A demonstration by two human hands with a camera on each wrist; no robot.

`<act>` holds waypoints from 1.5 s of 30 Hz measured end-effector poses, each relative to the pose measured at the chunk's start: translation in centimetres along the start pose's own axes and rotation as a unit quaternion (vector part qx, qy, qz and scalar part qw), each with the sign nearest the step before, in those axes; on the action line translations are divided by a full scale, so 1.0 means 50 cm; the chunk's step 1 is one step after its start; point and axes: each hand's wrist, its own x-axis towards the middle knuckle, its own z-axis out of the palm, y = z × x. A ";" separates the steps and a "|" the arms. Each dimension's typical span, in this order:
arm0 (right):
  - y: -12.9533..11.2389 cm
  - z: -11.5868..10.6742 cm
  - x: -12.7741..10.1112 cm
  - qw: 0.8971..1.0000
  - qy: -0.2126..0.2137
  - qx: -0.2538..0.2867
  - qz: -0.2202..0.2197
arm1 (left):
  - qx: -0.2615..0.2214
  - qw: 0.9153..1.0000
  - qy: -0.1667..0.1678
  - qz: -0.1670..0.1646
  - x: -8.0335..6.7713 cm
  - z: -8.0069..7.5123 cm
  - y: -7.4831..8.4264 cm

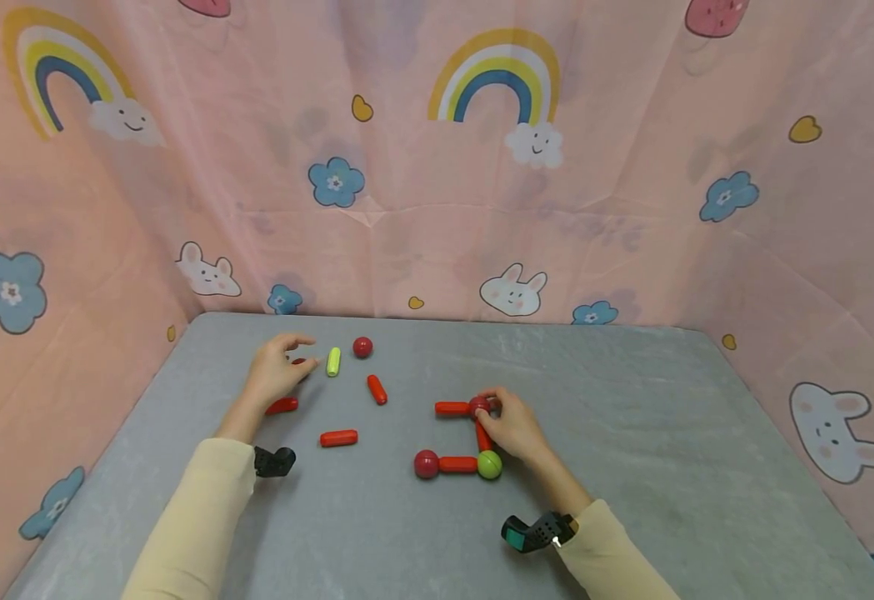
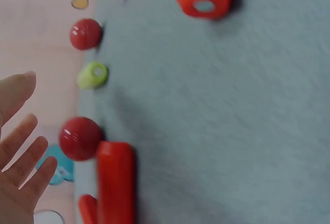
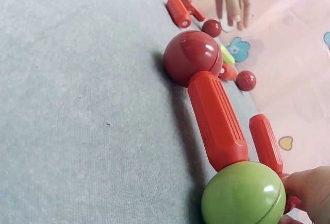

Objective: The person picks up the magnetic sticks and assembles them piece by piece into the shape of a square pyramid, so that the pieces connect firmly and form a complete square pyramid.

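Centrally, the right hand (image 1: 510, 425) pinches a red ball (image 1: 479, 406) joining two red rods (image 1: 452, 408), near a green ball (image 1: 490, 464), while the left hand (image 1: 275, 371) hovers with fingers spread beside a green rod (image 1: 333, 361) toward the far-left corner of the grey table (image 1: 631, 417), backed by a pink printed curtain (image 1: 437, 167).

Both arms wear long pale yellow sleeves with ribbed cuffs ending at the wrist. Left hand (image 1: 275, 372) and right hand (image 1: 510, 427) are bare, no rings seen. Each wrist carries a small black camera mount; the right one shows a perforated strap and a teal face.
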 end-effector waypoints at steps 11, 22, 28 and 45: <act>0.000 0.002 -0.001 1.000 0.000 0.005 -0.005 | 0.012 0.998 -0.015 -0.063 -0.012 0.018 -0.042; 0.001 0.003 -0.002 1.000 0.000 0.007 -0.001 | 0.032 0.996 -0.014 -0.086 -0.013 0.027 -0.044; 0.002 0.001 -0.001 1.000 0.001 0.008 -0.005 | 0.037 0.996 -0.012 -0.080 -0.015 0.025 -0.039; 0.002 -0.001 -0.003 1.000 0.000 0.016 -0.012 | 0.015 1.000 -0.009 0.025 -0.036 0.019 0.020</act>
